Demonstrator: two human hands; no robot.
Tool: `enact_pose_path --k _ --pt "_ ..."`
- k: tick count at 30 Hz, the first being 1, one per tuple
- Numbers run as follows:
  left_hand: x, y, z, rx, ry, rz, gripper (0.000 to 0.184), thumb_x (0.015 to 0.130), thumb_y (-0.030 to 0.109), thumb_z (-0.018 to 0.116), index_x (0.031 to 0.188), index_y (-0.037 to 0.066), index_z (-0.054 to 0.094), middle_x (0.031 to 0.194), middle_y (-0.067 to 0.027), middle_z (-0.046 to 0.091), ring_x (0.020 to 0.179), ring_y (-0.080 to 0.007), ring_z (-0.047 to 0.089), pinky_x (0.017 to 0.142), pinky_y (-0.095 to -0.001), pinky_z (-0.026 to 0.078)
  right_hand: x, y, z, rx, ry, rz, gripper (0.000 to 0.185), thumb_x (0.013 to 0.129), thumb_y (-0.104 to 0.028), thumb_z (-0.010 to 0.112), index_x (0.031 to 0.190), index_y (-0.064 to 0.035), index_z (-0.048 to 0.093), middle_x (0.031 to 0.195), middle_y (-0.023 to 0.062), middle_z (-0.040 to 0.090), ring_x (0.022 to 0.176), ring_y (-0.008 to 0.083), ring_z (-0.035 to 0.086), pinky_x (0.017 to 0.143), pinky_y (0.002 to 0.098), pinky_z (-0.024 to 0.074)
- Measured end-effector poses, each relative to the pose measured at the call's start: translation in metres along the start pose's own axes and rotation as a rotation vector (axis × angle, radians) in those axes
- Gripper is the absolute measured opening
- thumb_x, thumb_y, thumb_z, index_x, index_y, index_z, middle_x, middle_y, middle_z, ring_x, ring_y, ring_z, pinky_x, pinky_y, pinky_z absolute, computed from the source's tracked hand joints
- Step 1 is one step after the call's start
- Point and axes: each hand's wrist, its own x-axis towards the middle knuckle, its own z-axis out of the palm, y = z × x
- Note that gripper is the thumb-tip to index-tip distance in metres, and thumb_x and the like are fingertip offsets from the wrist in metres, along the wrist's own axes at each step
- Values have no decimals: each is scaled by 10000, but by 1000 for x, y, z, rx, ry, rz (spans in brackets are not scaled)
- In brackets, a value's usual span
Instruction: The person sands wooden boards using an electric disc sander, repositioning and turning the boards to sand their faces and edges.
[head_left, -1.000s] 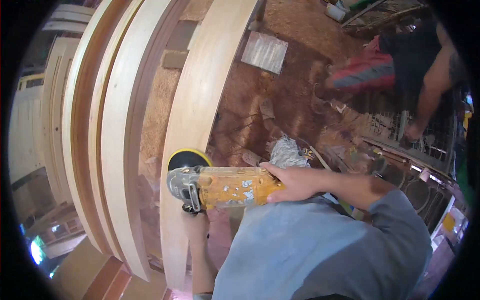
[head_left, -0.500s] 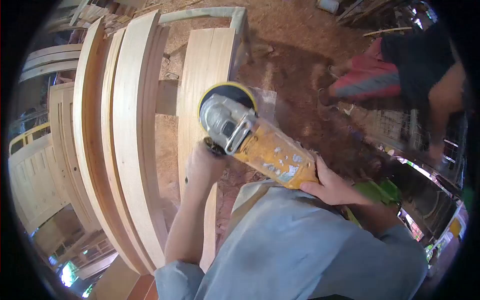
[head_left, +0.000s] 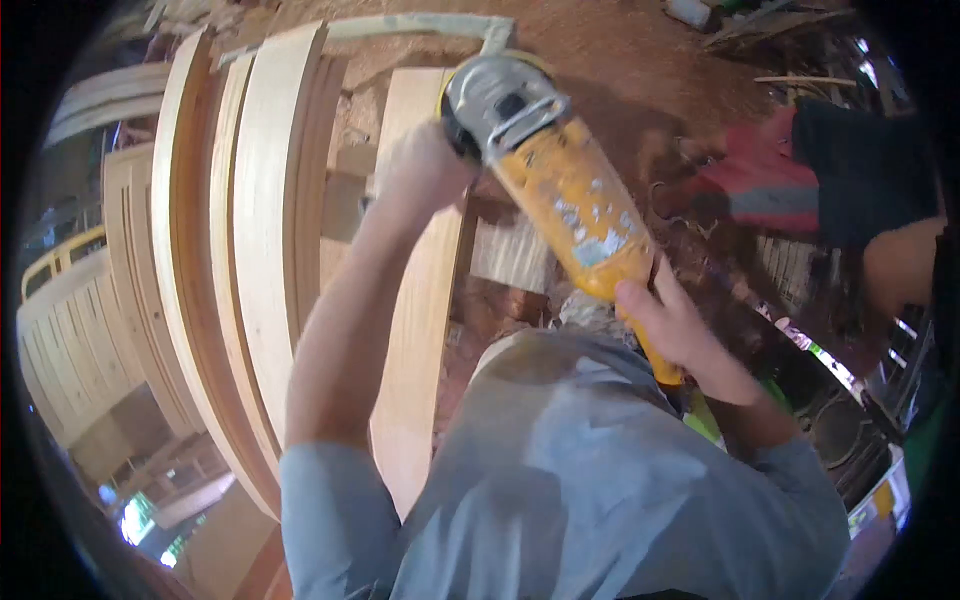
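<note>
A yellow angle grinder [head_left: 575,195] with a silver gear head and a round disc on its underside is in both my hands. Its head lies over the far end of a pale wooden plank [head_left: 415,330]; whether the disc touches the wood is hidden. My left hand [head_left: 425,175], slightly blurred, is closed round the dark side handle by the head. My right hand [head_left: 665,310] wraps the rear of the yellow body, thumb on top. Paint on the body is chipped.
Several long planks [head_left: 265,200] stand on edge to the left, with panelled doors [head_left: 75,340] beyond them. Another person in red shorts [head_left: 755,175] is at the right. Reddish ground [head_left: 610,60] with shavings lies behind the plank.
The grinder has moved away from my body along the plank and slightly right, both hands going with it. My left arm is stretched further out.
</note>
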Motion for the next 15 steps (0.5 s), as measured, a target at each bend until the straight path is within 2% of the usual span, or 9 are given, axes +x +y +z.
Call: enact_pose_path --k 1,2,3,5,6,7,10,12,15 --pt "-2 -3 3 11 15 -30 293 849 259 698 1064 65 750 1079 -234 741 1062 -424 700 914 -516 560 0 5 3 -37 27 43 602 1046 -251 607 1547 -68 328 1133 57 595 881 84 572 740 275 524" --pt "-5 -9 2 4 44 5 320 851 282 713 1087 70 754 1085 -227 744 1066 -417 702 910 -506 563 3 9 8 -51 1 63 602 1046 -251 607 1547 -68 328 1133 57 595 881 84 572 740 275 524" --pt "-1 -17 9 36 84 -2 409 823 386 752 1102 88 773 1112 -174 760 1049 -373 725 913 -473 572 7 14 13 -20 18 58 591 1048 -268 607 1537 -72 339 1087 50 597 849 88 574 714 272 521" --pt "4 -29 13 42 28 0 404 864 384 700 1120 78 761 1140 -179 751 1076 -382 713 925 -477 563 13 18 24 28 38 42 574 1052 -307 605 1516 -76 358 1039 43 593 804 99 578 670 270 518" --pt "54 -8 4 6 1 -27 411 876 382 691 1120 56 750 1129 -204 746 1088 -405 701 931 -492 556 59 -5 -8 7 8 68 574 1052 -307 605 1516 -76 358 1039 43 593 804 99 578 670 270 518" --pt "48 -15 6 -13 -3 -56 411 876 382 691 1120 56 750 1129 -204 746 1088 -405 701 931 -492 556 60 -3 -9 -41 7 110 551 1066 -318 576 1518 -94 353 1056 41 587 809 100 575 678 265 517" --pt "4 -41 36 -117 -5 -5 429 872 392 670 1110 47 754 1118 -206 749 1082 -405 703 940 -502 550 33 9 0 -106 -35 163 534 1082 -321 526 1524 -94 332 1073 46 584 806 107 572 692 275 523" --pt "-32 -67 67 -115 -119 -27 408 863 368 690 1104 45 755 1085 -219 751 1049 -408 711 925 -501 557 11 24 5 -119 -62 218 529 1062 -241 550 1518 -59 354 1063 49 586 807 104 559 692 275 503" --pt "-107 -76 85 -288 -87 -172 291 830 218 722 1035 15 759 1018 -232 752 977 -395 736 871 -485 588 -11 45 14 -154 -148 182 634 1011 -273 601 1533 -29 336 1085 45 581 800 101 531 699 274 485"
